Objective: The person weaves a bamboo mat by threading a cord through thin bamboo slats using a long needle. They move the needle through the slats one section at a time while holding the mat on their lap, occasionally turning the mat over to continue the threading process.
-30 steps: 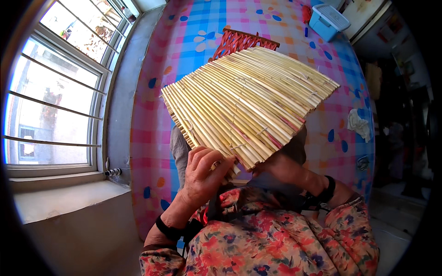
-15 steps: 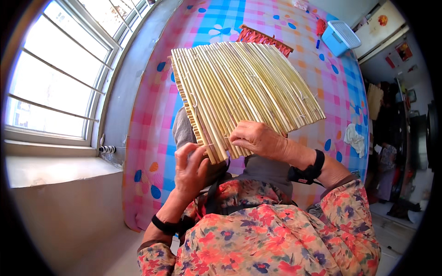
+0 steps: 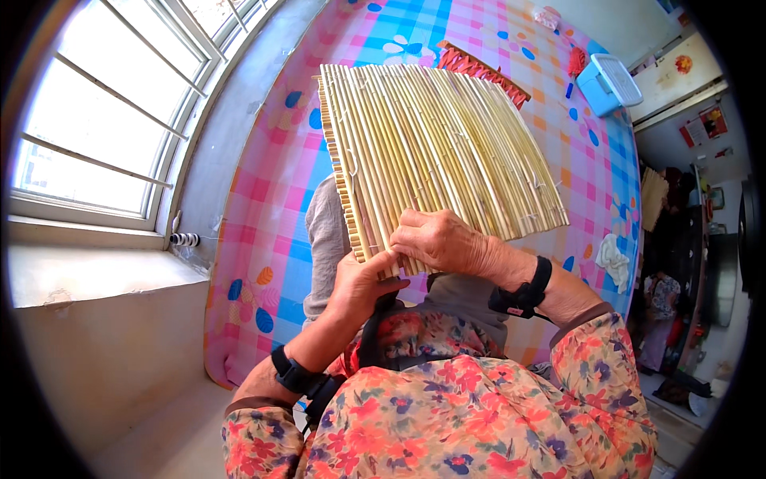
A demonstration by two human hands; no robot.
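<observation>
A mat of straight yellow stalks (image 3: 435, 148), lashed side by side with pale string, lies tilted across my lap. Its near-left corner is between my hands. My left hand (image 3: 361, 281) grips that corner from below, thumb on top and fingers mostly under the edge. Just to its right, my right hand (image 3: 439, 239) is closed with bent fingers at the near edge, pressing on the stalk ends. Whether it also pinches a string is hidden. Short loose string ends stick out along the lashings.
The bed cover (image 3: 271, 215) is checked pink and blue. Beyond the mat lies a wooden-edged piece with red lacing (image 3: 483, 72). A blue plastic box (image 3: 602, 84) stands far right, a white cloth (image 3: 613, 262) nearer. The barred window (image 3: 104, 112) is at left.
My left hand has moved right and closed on the mat's near-left corner, beside my right hand. The right hand stays at the near edge. The view has shifted slightly.
</observation>
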